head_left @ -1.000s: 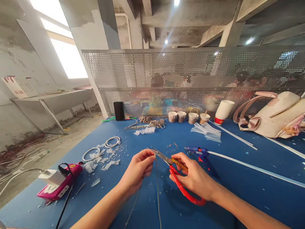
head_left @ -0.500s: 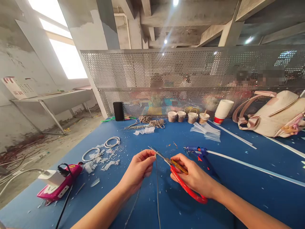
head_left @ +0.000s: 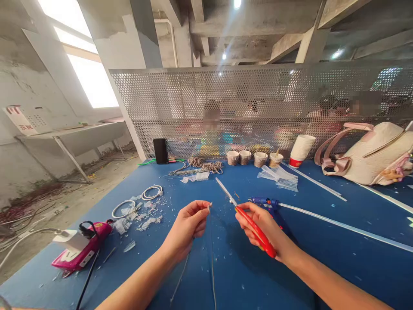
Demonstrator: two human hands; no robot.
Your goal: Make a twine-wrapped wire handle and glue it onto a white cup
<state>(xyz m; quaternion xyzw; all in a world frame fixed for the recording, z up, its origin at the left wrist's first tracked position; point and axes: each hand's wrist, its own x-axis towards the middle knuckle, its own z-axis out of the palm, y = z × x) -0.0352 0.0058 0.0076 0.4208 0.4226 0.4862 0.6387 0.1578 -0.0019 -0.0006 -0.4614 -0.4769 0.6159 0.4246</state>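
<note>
My left hand [head_left: 192, 221] pinches a thin grey cord [head_left: 212, 262] near its top end, and the cord hangs down toward the table's near edge. A second length of cord trails below the same hand. In my right hand [head_left: 258, 224] are red-handled scissors [head_left: 256, 232], blades pointing up and away, apart from the cord. The blades look closed together. Just beyond that hand lies a blue glue gun [head_left: 266, 202] with a long clear glue stick [head_left: 338, 226] out of its back.
A pink power strip [head_left: 82, 249] with plugs sits at left, near white rings [head_left: 124, 209] and plastic scraps. Farther back are a phone [head_left: 160, 150], cord bundles [head_left: 211, 167], small paper cups [head_left: 233, 158], stacked cups [head_left: 301, 151] and a bag [head_left: 374, 155]. A perforated metal screen [head_left: 180, 99] bounds the table.
The scissors have moved away from the cord's top end to the right, turning more upright, and their blades have come together. My left hand stays nearly in place with the cord.
</note>
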